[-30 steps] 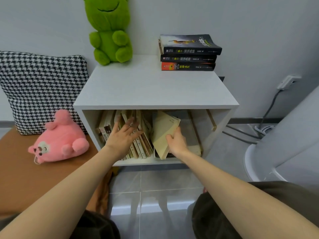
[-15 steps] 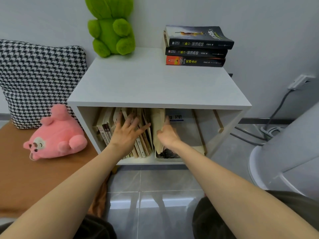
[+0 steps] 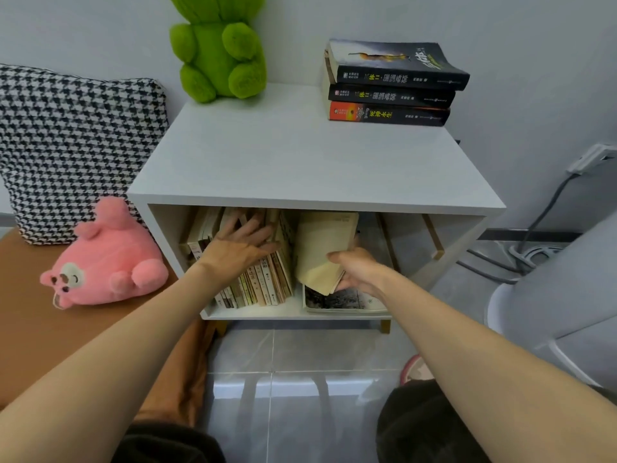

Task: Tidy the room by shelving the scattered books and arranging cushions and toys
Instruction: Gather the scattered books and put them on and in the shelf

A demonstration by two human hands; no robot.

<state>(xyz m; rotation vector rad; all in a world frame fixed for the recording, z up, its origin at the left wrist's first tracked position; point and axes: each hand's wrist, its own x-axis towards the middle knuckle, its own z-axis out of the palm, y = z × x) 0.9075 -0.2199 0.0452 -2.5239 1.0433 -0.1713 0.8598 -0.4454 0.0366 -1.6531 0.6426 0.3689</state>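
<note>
A white cabinet point(image 3: 310, 168) holds a row of upright books point(image 3: 263, 285) in its open shelf. My left hand point(image 3: 238, 247) lies flat with spread fingers against that row, pressing it to the left. My right hand point(image 3: 359, 269) grips the lower corner of a cream-covered book point(image 3: 322, 245), which stands tilted in the gap right of the row. Under it lies a flat book point(image 3: 340, 300). Three dark books point(image 3: 390, 83) are stacked on the cabinet top, next to a green plush toy point(image 3: 218, 51).
A pink plush toy point(image 3: 103, 265) lies on a brown surface point(image 3: 50, 332) left of the cabinet, with a houndstooth cushion point(image 3: 76, 142) behind it. A white round appliance point(image 3: 561, 309) and cables point(image 3: 521, 252) are at the right. Grey tiled floor point(image 3: 300, 355) lies in front.
The cream book was pushed upright against the row half a second ago; now it is tilted and pulled out a little in my right hand. My left hand stays pressed on the row.
</note>
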